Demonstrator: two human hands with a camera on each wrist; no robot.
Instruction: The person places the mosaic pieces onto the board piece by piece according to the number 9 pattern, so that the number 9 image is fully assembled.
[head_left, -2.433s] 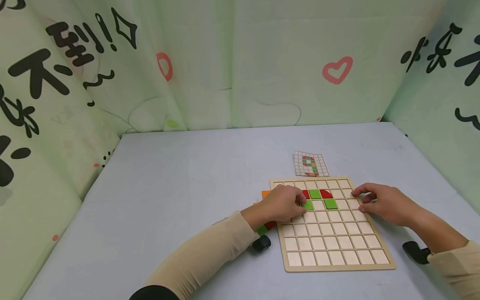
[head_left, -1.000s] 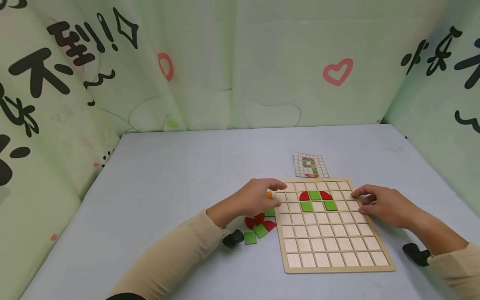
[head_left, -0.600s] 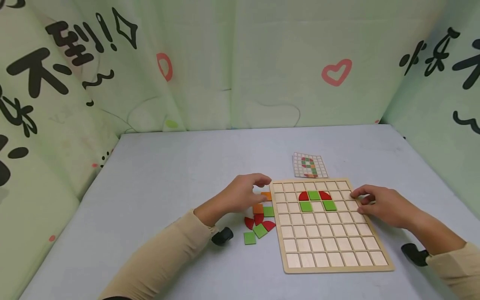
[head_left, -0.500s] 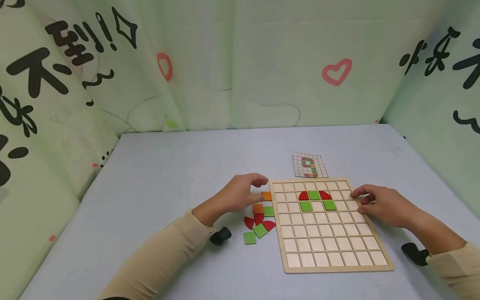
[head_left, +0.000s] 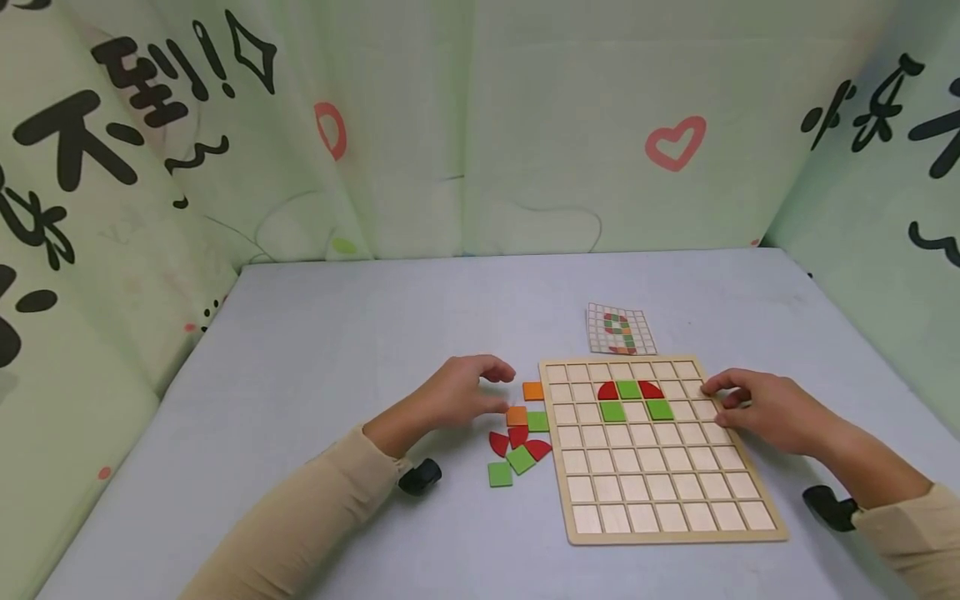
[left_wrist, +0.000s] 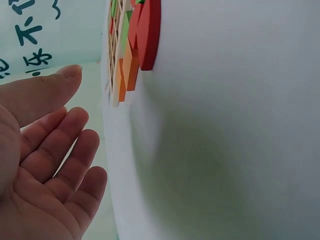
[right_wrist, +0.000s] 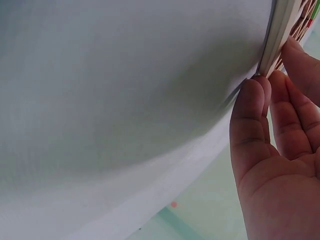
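Observation:
My left hand [head_left: 461,392] is held over the table left of the loose tiles, thumb and fingers apart with nothing between them; the left wrist view shows its palm bare. A wooden grid board [head_left: 678,487] lies at the right. In its upper rows sit two red quarter-round tiles [head_left: 651,390], with a green square tile [head_left: 628,390] between them and two more green squares below. My right hand [head_left: 772,408] holds the board's right edge; in the right wrist view the thumb [right_wrist: 302,65] is over the frame and the fingertips are against its side.
Beside the board's left edge lie loose tiles: orange squares [head_left: 532,391], green squares [head_left: 500,475] and red quarter-rounds [head_left: 498,444]. Behind the board is a printed pattern card [head_left: 622,328]. A printed curtain [head_left: 525,125] stands along the table's back and sides.
My left hand has moved left off the board, past the loose tiles. A red quarter-round near it now shows fully in its cell. My right hand has stayed at the board's edge.

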